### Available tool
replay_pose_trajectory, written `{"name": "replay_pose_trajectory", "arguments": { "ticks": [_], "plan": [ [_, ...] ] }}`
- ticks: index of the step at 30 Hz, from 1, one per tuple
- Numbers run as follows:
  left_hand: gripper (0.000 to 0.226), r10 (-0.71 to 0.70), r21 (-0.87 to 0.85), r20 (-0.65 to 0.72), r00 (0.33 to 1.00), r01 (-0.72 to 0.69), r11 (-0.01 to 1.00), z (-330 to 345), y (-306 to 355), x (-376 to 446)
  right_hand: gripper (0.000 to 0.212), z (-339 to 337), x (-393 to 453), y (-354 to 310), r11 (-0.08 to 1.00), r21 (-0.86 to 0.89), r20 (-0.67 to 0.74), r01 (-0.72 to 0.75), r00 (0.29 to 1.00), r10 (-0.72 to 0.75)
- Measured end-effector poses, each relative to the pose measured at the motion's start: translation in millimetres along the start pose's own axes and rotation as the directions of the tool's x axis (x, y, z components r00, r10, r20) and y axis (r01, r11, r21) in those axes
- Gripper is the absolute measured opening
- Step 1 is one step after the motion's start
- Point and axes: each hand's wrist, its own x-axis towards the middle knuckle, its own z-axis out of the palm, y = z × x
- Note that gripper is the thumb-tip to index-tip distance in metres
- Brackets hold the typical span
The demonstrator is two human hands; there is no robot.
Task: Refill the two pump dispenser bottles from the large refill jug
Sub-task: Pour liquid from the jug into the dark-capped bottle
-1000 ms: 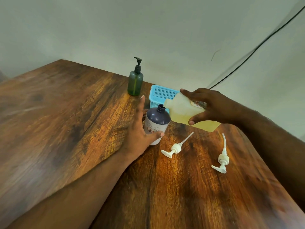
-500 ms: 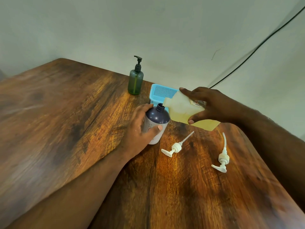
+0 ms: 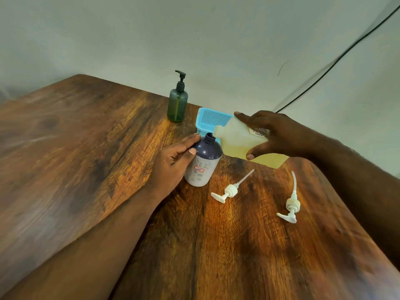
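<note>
One view only, from the head: the left hand (image 3: 176,163) grasps the uncapped purple bottle (image 3: 204,162) standing on the table (image 3: 86,159); the right hand (image 3: 275,135) grips the tilted refill jug (image 3: 239,140), spout at the bottle's narrow neck. Tipping too fast or drifting off the neck could spill soap down the bottle's side.

The left hand (image 3: 173,161) grips an open purple-and-white bottle (image 3: 203,161) standing on the wooden table (image 3: 86,159). At its 3 o'clock the right hand (image 3: 279,135) holds a tilted jug (image 3: 236,139) of yellowish liquid, spout at the bottle's mouth. Two white pumps (both lying loose) sit at 5 o'clock: one (image 3: 229,190) near, one (image 3: 291,204) farther right. A green dispenser (image 3: 177,102) and blue basket (image 3: 211,120) stand at 12.
</note>
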Motion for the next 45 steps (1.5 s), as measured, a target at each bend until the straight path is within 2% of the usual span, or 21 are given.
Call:
{"name": "replay_pose_trajectory", "arguments": {
  "ticks": [14, 45],
  "plan": [
    [0.038, 0.025, 0.052, -0.010, 1.000, -0.024, 0.998, -0.5, -2.1, -0.1, 0.093, -1.6, 2.9, 2.5, 1.000, -0.019, 0.016, 0.005, 1.000, -0.005],
    [0.038, 0.025, 0.035, -0.006, 1.000, -0.025, 0.999, -0.2, -1.8, -0.4, 0.091, -5.9, 1.0, -4.5, 1.000, -0.030, 0.022, 0.005, 1.000, -0.005]
  ]
}}
